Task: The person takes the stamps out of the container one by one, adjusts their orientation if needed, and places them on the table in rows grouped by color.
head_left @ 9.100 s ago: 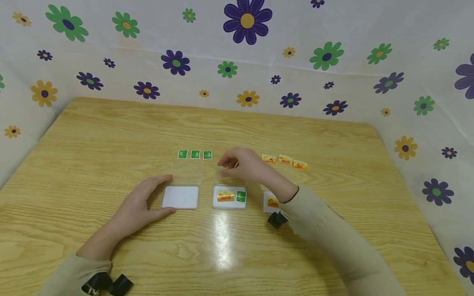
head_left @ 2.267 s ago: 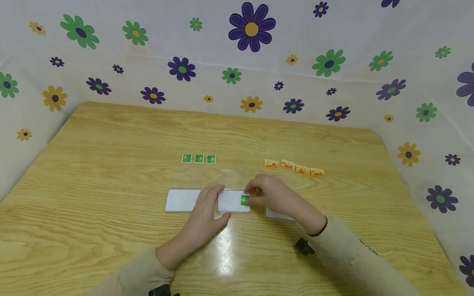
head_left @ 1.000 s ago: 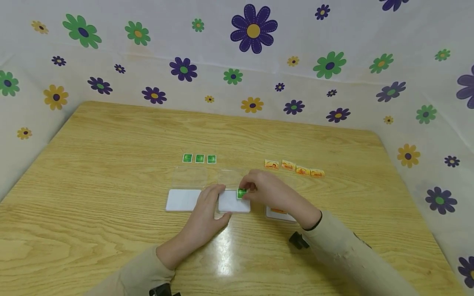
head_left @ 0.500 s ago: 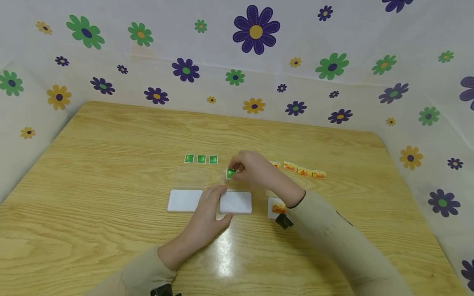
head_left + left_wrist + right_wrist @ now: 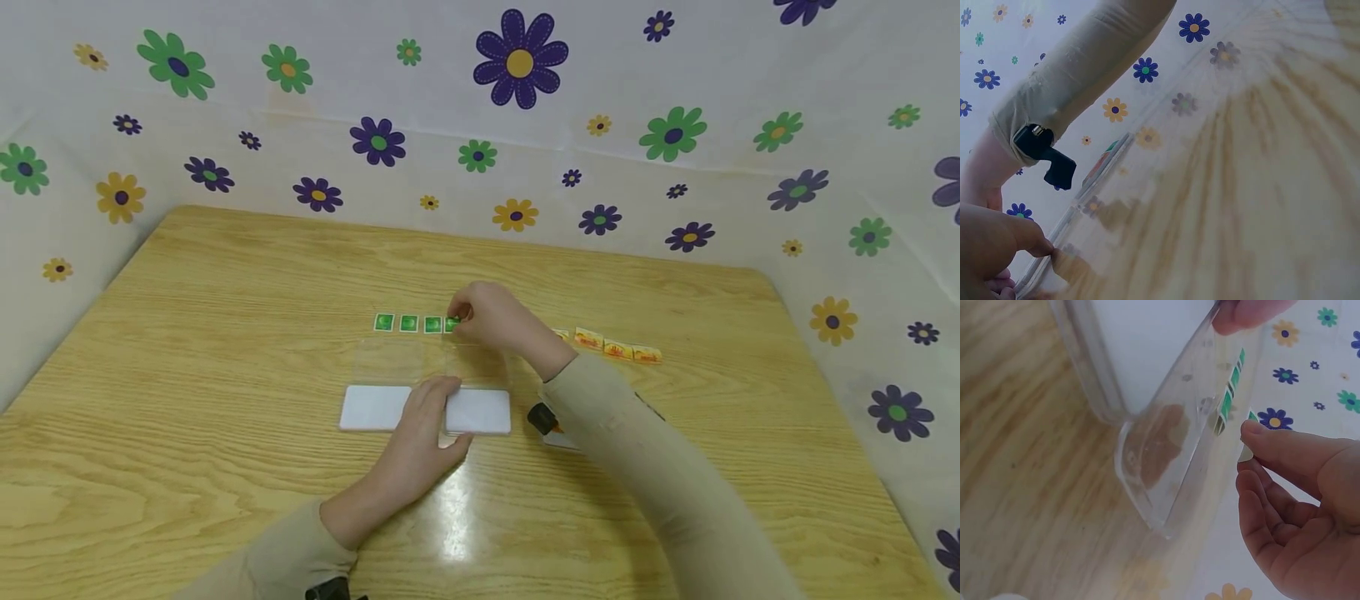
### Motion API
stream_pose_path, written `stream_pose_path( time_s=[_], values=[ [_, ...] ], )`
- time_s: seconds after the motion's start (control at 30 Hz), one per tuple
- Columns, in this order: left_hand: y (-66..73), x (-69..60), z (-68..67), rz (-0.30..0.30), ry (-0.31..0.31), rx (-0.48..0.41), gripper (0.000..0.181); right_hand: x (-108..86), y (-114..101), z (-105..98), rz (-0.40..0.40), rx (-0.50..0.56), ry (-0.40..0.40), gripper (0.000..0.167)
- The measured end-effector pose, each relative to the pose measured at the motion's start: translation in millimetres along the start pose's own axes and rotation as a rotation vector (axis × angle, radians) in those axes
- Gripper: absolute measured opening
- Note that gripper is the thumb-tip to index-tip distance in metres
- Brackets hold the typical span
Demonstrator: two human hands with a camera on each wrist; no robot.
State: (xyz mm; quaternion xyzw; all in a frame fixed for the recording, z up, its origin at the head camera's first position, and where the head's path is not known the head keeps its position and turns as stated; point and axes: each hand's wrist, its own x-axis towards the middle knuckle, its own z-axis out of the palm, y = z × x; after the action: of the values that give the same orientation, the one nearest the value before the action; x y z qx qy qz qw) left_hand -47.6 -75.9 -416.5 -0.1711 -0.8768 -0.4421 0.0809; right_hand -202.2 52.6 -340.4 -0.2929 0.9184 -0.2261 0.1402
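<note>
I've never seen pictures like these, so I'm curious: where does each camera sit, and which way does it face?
Head: worn on the head, facing forward and down at the wooden table; left hand, right hand and beige sleeves show.
Left wrist: worn there, looking low past the left hand's fingers toward the right sleeve and floral cloth.
Right wrist: worn there, looking at the right hand's pinch beside a clear lid; a left fingertip shows above.
Shared: head and right wrist both show the right hand pinching a green card.
</note>
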Motion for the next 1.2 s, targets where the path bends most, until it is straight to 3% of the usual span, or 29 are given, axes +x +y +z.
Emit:
stream_pose_path(
  time_s=[0.73,1.2],
  values=[
    [6.6,1.6,-4.3,0.002,-0.004,0.001,0.060,16.8,9.0,1.8,0.064,-0.029,-0.061,0.017],
    [9.1,2.1,-6.4,-0.025,-0.023,-0.003,0.059,16.9,6.7,1.4,0.038,-0.052,-0.061,0.019]
  ],
)
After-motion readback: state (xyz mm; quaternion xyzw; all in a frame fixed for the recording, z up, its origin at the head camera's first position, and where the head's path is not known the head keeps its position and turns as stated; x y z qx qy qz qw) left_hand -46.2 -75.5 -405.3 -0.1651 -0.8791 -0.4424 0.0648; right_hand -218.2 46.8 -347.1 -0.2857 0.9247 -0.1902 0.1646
